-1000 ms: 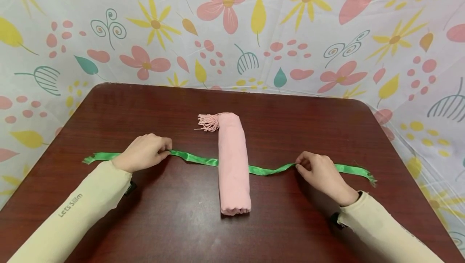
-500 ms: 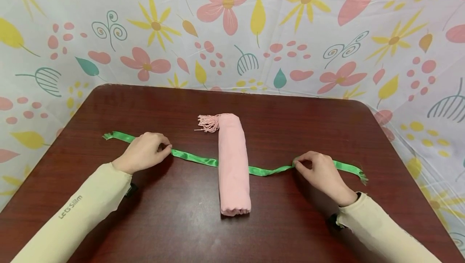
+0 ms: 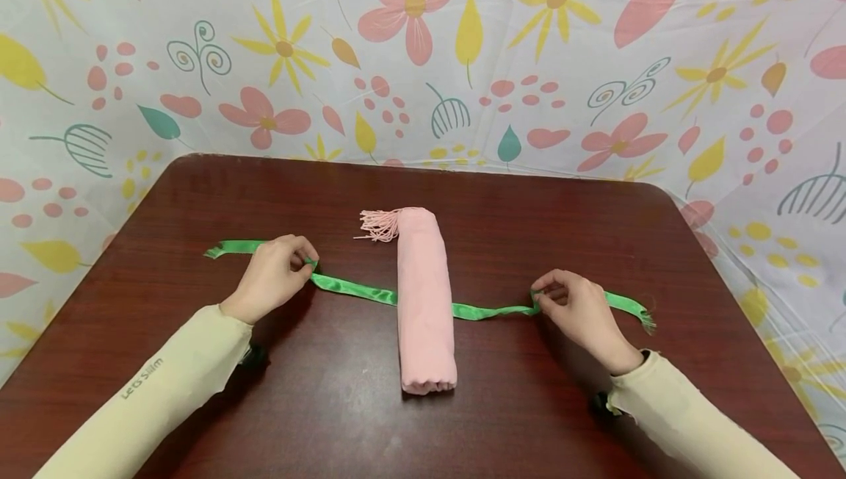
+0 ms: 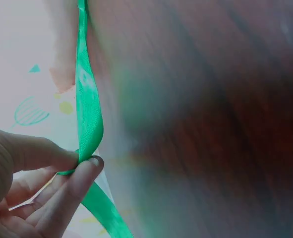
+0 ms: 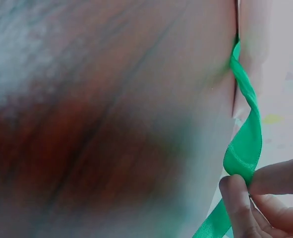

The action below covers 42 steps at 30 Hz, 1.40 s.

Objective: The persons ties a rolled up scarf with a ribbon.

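A green satin ribbon (image 3: 353, 288) runs crosswise beneath a rolled pink cloth (image 3: 425, 303), coming out on both sides of it. Pink tassel strands (image 3: 380, 225) spread from the roll's far end. On the left, my left hand (image 3: 274, 277) pinches the ribbon between thumb and finger; the wrist view shows the green strip (image 4: 88, 114) caught at the fingertips. My right hand (image 3: 581, 314) pinches the other side, and in the right wrist view the ribbon (image 5: 245, 153) twists just above the thumb and finger. Frayed ribbon ends lie beyond each hand.
All of it lies on a dark reddish-brown wooden table (image 3: 330, 427) with rounded far corners. Behind the table hangs a white curtain (image 3: 423, 97) printed with flowers and leaves.
The left ribbon end has slid inward to the right and away from me, and the right end has drawn slightly inward. Both hands have shifted a little; the pink roll stays put.
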Available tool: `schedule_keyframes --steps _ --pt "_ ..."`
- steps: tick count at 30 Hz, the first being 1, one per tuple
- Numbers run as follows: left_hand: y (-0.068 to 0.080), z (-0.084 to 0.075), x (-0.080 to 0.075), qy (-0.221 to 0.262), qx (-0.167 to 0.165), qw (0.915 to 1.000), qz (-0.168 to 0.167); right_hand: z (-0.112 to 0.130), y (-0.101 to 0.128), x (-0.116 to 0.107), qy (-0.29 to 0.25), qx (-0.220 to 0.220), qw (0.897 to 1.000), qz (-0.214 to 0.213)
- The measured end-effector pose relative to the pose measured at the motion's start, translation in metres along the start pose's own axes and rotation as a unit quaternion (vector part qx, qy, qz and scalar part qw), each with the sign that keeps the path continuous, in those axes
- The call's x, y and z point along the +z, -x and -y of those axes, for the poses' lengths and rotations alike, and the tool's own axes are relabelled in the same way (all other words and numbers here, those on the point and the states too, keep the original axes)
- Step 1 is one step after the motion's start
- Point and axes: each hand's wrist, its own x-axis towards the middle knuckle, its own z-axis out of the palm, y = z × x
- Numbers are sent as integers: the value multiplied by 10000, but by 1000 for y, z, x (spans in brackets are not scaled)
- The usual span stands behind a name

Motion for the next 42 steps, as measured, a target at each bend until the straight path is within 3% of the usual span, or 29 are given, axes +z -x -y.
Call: schedule_keyframes --steps 7,17,27,42 --pt "0 -5 3 115 114 9998 -137 3 -2 1 24 -239 9985 -483" --pt "0 -11 7 375 472 9908 -1211 7 -3 2 -278 -521 9914 -1163" --pt "-4 -16 9 615 872 9774 -1825 13 -5 0 -460 -670 9845 -1556" --pt "-10 -32 11 829 1650 9581 -2188 29 -10 -6 -735 -718 9771 -1862"
